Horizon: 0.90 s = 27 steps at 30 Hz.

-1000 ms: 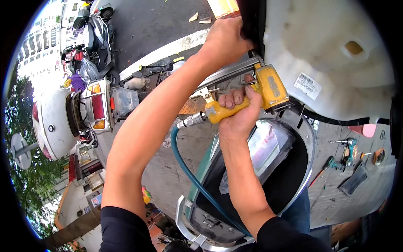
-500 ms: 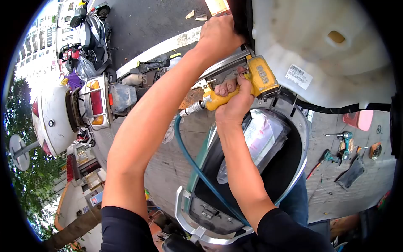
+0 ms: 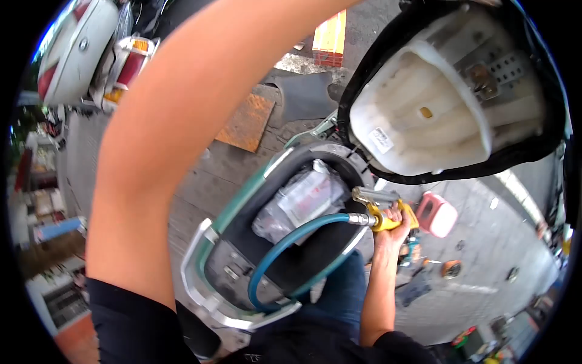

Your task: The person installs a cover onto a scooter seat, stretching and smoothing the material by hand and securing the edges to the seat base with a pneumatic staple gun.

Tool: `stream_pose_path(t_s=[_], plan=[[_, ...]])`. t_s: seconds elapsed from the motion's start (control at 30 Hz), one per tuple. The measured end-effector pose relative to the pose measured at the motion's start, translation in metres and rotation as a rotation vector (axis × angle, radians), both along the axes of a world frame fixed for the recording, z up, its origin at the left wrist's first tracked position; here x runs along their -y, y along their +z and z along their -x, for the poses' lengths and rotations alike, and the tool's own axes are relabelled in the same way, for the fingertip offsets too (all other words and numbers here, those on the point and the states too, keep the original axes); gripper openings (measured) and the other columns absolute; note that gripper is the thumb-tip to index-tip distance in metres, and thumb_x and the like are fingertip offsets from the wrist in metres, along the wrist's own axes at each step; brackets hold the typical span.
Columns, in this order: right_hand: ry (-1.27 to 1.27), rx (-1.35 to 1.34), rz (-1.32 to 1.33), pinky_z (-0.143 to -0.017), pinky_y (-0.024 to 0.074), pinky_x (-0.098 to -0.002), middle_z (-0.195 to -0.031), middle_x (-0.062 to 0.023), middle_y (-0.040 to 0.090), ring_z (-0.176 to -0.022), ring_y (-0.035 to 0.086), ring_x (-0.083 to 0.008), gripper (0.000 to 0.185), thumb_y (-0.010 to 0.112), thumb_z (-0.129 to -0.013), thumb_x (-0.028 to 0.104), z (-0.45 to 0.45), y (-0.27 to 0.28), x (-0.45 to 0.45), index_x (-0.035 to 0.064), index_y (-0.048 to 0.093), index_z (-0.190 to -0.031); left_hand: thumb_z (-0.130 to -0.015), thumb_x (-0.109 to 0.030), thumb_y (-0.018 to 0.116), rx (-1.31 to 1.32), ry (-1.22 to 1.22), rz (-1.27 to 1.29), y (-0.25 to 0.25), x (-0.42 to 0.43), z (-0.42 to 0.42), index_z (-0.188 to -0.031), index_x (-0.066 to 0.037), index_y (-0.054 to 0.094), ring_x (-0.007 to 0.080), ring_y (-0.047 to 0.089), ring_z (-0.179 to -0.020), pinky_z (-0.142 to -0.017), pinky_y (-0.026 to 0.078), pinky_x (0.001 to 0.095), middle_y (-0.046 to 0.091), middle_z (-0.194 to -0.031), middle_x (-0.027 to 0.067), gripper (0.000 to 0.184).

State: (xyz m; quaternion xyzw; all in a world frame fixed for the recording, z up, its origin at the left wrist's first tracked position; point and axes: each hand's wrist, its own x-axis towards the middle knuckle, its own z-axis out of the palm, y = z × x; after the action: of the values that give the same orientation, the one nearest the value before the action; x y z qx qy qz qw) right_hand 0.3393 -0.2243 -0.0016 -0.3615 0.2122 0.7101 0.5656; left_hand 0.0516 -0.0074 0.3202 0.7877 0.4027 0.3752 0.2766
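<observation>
My right hand (image 3: pixel 395 229) is closed around the handle of a yellow pneumatic staple gun (image 3: pixel 383 221), held beside the scooter's storage bin. A blue-green air hose (image 3: pixel 290 235) loops from the gun's metal fitting across that bin. Above and right, the scooter seat (image 3: pixel 397 118) stands tipped up, its white plastic underside and black cover edge showing. My left forearm reaches past the top of the view, and its hand is out of sight. In the open storage bin (image 3: pixel 321 252) lies a clear plastic bag (image 3: pixel 303 197) with papers inside.
A pink plastic container (image 3: pixel 438 214) and scattered tools stand on the pavement to the right. A rusty board (image 3: pixel 247 121) lies on the ground beyond the scooter. Another scooter with a white top box (image 3: pixel 82 51) is parked upper left. A metal grab rail (image 3: pixel 197 261) curves around the scooter's rear.
My right hand has drawn the staple gun away from the seat's edge, down and to the right. My left hand has left the view at the top. The camera view has shifted.
</observation>
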Motion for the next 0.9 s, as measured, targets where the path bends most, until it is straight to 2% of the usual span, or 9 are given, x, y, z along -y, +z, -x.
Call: stream_pose_path(t_s=[0.1,0.17,0.27,0.4,0.47,0.53,0.6,0.7,0.9], plan=[[-0.050,0.160,-0.021,-0.054,0.0381,-0.0248,-0.058,0.0037,0.036,-0.051,0.038,-0.0096,0.021,0.052,-0.087,0.018,-0.076,0.012,0.002,-0.0033,0.051,-0.088,-0.091,-0.049,0.049,-0.256,0.520,-0.480,0.046,-0.044,-0.078,-0.105,-0.003,0.065,0.0328,0.062,-0.097,-0.085,0.047,0.0405,0.067,-0.100,0.0166,0.051],[-0.125,0.095,-0.021,-0.054,0.0370,-0.0262,-0.056,0.0027,0.038,-0.050,0.038,-0.0113,0.017,0.049,-0.087,0.017,-0.112,0.025,-0.002,0.0033,0.049,-0.077,-0.084,-0.060,0.054,-0.444,0.398,-0.283,0.062,-0.061,-0.116,-0.131,-0.019,0.054,0.0274,0.046,-0.127,-0.104,0.037,0.0443,0.052,-0.134,0.0137,0.063],[-0.104,0.152,-0.010,-0.055,0.0368,-0.0298,-0.053,0.0024,0.038,-0.049,0.038,-0.0129,0.023,0.049,-0.086,0.020,-0.157,0.035,-0.021,0.0117,0.042,-0.065,-0.088,-0.064,0.042,-0.539,0.292,-0.098,0.034,-0.073,-0.115,-0.136,-0.020,0.050,0.0267,0.039,-0.133,-0.106,0.032,0.0457,0.046,-0.141,0.0063,0.066],[-0.100,0.505,0.084,-0.057,0.0393,-0.0330,-0.053,0.0017,0.039,-0.051,0.040,-0.0140,0.020,0.050,-0.084,0.023,-0.215,0.035,-0.068,0.0117,0.046,-0.068,-0.090,-0.056,0.044,-0.348,0.436,-0.139,0.032,0.045,-0.093,-0.117,-0.014,0.065,0.0259,0.056,-0.115,-0.096,0.042,0.0399,0.062,-0.120,0.0098,0.054],[0.011,0.539,0.010,-0.057,0.0403,-0.0344,-0.054,0.0016,0.039,-0.051,0.040,-0.0143,0.018,0.049,-0.085,0.023,-0.267,0.024,-0.089,0.0118,0.046,-0.071,-0.089,-0.021,0.059,-0.220,0.406,-0.231,0.036,0.125,-0.077,-0.113,-0.005,0.063,0.0184,0.059,-0.102,-0.089,0.046,0.0299,0.064,-0.109,0.0130,0.029],[0.070,0.594,-0.109,-0.054,0.0396,-0.0325,-0.054,0.0021,0.038,-0.050,0.039,-0.0127,0.017,0.049,-0.087,0.022,-0.307,0.023,-0.110,0.0122,0.046,-0.074,-0.085,-0.012,0.058,-0.159,0.487,-0.330,0.045,0.200,-0.069,-0.094,-0.004,0.067,0.0258,0.060,-0.103,-0.090,0.043,0.0366,0.066,-0.107,0.0128,0.015],[0.129,0.688,-0.126,-0.050,0.0375,-0.0288,-0.055,0.0028,0.038,-0.049,0.037,-0.0106,0.017,0.049,-0.089,0.020,-0.331,0.040,-0.135,0.0120,0.045,-0.075,-0.087,-0.020,0.052,-0.129,0.692,-0.162,0.038,0.285,-0.061,-0.101,-0.001,0.064,0.0327,0.049,-0.122,-0.105,0.031,0.0449,0.059,-0.121,0.0201,0.026],[0.081,0.802,-0.131,-0.047,0.0346,-0.0266,-0.055,0.0036,0.035,-0.048,0.034,-0.0095,0.017,0.051,-0.089,0.018,-0.320,0.076,-0.161,0.0109,0.045,-0.075,-0.085,-0.035,0.050,0.188,1.250,0.191,0.023,0.387,-0.088,-0.133,0.002,0.046,0.0307,0.035,-0.135,-0.112,0.020,0.0404,0.039,-0.143,0.0199,0.060],[0.178,0.734,-0.218,-0.051,0.0357,-0.0276,-0.059,0.0033,0.034,-0.050,0.033,-0.0100,0.017,0.052,-0.091,0.017,-0.290,0.094,-0.205,0.0106,0.046,-0.076,-0.095,-0.026,0.050,0.613,1.866,0.507,-0.087,0.543,-0.094,-0.139,0.003,0.039,0.0213,0.045,-0.124,-0.102,0.034,0.0292,0.046,-0.138,0.0137,0.054]])
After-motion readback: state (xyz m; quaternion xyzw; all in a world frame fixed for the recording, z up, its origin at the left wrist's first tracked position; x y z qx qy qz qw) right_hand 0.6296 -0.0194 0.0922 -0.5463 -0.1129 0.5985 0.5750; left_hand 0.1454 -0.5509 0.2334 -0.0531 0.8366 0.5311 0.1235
